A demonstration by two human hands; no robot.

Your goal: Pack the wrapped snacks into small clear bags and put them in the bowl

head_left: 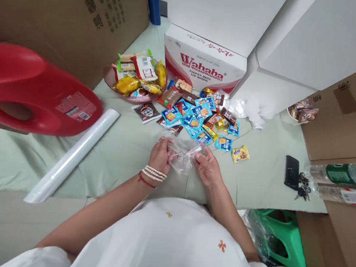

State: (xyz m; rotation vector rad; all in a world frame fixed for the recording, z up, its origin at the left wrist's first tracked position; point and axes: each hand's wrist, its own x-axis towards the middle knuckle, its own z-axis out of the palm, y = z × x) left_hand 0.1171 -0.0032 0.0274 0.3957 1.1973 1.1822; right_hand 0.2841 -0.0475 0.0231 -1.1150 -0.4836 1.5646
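My left hand [160,154] and my right hand [206,167] are both closed on a clear plastic bag [184,155], held between them just above the pale green surface [124,153]. The left wrist wears white bead bracelets and a red string. Just beyond the bag lies a heap of small snack packets [196,116], mostly blue, with brown and yellow ones mixed in. One yellow cookie packet [240,153] lies apart to the right of the heap.
A pink bowl [136,81] full of snacks stands at the back left. A roll of clear bags [74,154] and a red jug [31,91] lie left. A Wahaha box [203,63] stands behind. Phone [291,171], keys [303,188] and bottles [343,174] lie right.
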